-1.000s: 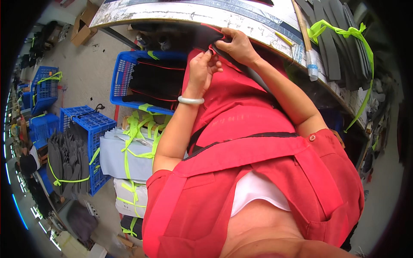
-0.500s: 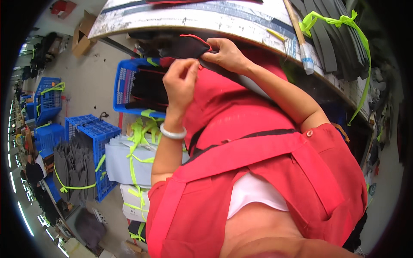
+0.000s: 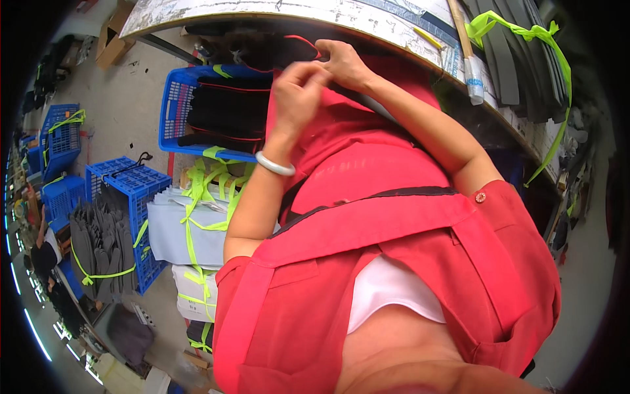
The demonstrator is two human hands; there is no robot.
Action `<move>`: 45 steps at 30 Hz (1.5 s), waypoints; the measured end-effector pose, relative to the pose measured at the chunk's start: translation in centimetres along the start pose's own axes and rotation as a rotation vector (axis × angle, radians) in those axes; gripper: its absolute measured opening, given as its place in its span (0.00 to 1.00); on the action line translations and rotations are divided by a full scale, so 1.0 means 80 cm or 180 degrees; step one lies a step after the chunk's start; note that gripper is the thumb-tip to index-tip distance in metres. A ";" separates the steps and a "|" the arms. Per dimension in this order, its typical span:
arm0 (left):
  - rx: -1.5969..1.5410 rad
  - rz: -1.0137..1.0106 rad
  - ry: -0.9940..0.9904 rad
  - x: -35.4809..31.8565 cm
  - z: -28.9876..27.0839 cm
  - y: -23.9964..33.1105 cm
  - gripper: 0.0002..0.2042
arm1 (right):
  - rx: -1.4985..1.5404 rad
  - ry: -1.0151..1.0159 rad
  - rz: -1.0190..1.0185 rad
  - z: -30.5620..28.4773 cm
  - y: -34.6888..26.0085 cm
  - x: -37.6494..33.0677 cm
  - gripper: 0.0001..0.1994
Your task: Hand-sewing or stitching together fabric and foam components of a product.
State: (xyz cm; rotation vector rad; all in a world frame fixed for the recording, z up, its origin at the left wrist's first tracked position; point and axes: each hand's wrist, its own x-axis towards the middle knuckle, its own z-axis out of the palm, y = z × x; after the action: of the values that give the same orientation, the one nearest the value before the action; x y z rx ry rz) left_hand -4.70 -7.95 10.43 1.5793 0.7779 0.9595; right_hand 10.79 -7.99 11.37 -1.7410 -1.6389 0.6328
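Note:
My right hand (image 3: 344, 65) is closed on a black fabric piece (image 3: 293, 50) with a thin red edge, below the worktable's near edge. My left hand (image 3: 298, 98) sits just beside it, its fingers curled together and slightly blurred near the piece's lower side. Whatever lies between the left fingertips is too small to make out. A red apron (image 3: 367, 167) covers my lap under both hands. Left of them stands a blue plastic crate (image 3: 172, 111), with similar red-edged black pieces (image 3: 226, 111) lying stacked inside.
The white worktable (image 3: 262, 12) spans the top, bearing a wooden-handled brush (image 3: 467, 56), a yellow pencil-like stick (image 3: 428, 37) and grey strips (image 3: 508, 59) tied with green ribbon. At left are tied light-grey sheets (image 3: 174, 226), a blue crate (image 3: 147, 197) and dark grey pieces (image 3: 102, 243).
My left hand has moved up and right, closer to the right hand. The black piece has shifted farther under the table edge, and the view has moved slightly, showing more of the crate.

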 end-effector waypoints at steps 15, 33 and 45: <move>-0.1482 -0.1417 0.0295 0.009 -0.033 -0.062 0.05 | 0.0270 0.0026 0.0042 0.020 0.037 0.001 0.15; -0.1363 -0.1176 -0.0031 0.007 -0.014 -0.055 0.04 | 0.0323 -0.0185 0.0059 0.024 0.047 0.002 0.15; -0.4918 -0.1202 -0.0212 0.067 -0.004 -0.031 0.26 | 0.0380 0.0236 0.0026 0.010 -0.018 0.026 0.17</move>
State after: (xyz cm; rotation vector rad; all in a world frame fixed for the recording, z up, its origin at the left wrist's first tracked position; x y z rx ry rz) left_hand -2.50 -2.65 9.04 0.0984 0.0935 0.8191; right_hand 9.42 -5.83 12.11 -1.6661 -1.5136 0.6488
